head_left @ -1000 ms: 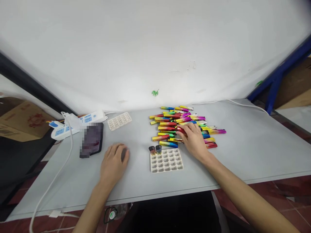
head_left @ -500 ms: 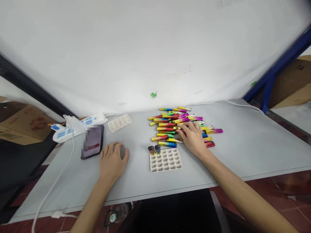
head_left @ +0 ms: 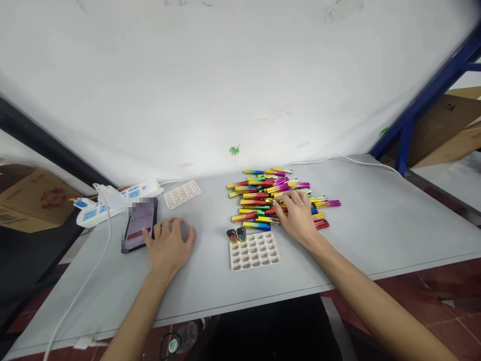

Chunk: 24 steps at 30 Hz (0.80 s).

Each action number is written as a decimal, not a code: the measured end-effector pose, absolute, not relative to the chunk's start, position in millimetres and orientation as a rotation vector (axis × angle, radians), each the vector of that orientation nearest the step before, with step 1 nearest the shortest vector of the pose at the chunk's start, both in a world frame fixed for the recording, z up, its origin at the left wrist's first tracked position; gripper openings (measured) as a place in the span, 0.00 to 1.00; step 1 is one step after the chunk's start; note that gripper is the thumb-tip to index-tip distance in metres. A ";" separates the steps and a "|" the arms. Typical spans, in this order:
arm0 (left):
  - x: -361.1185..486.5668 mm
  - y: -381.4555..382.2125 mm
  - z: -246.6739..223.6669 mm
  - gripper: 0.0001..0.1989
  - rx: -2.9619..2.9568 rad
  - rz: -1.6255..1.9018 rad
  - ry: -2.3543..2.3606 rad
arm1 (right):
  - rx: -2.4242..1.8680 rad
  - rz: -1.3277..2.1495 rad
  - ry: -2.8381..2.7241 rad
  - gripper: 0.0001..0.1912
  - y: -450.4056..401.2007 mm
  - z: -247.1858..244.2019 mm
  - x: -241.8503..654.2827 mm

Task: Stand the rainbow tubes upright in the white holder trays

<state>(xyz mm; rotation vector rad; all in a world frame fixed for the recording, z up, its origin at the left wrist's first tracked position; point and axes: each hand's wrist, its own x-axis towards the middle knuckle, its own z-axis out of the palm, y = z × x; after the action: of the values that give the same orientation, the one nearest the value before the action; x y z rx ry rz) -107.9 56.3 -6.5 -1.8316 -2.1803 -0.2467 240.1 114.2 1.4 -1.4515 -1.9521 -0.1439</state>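
Two black-topped, coloured lighters (head_left: 233, 238) stand upright in corner pockets of white moulded tray (head_left: 255, 268). Many shiny multicoloured lighters (head_left: 252, 202) lie loose behind; early stage, by judgement. Right hand (head_left: 300, 220): fingers half-curled over pile, grip hidden, cannot tell. Left hand (head_left: 170, 245): fingers spread, nothing held, fingertip at dark phone (head_left: 150, 216).

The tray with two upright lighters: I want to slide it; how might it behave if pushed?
The tray looks thin and molded, so probably light and easy to slide on the smooth tabletop. The two lighters rise above its far-left pockets, so a sharp push could tip them.
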 end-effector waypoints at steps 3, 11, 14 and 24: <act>-107.0 55.6 -6.1 0.21 -1.848 -0.248 -2.155 | -1.443 -0.140 -1.937 0.10 113.9 2.3 240.3; -113.0 55.8 -9.7 0.12 -2.023 -0.483 -1.828 | -1.288 -0.042 -2.034 0.08 108.9 8.5 237.1; -109.0 52.0 -8.0 0.09 -2.191 -0.624 -1.657 | -1.171 0.042 -2.163 0.07 106.5 8.5 234.5; -32.5 8.0 -7.1 0.48 -2.640 -0.684 -1.862 | -1.159 0.203 -2.415 0.11 102.8 17.4 229.8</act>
<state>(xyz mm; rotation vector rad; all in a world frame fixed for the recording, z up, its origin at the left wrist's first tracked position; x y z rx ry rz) -32.5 8.0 -7.1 -2.6398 -1.8620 -0.6841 229.8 102.8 17.4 -1.1594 -2.4146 0.2026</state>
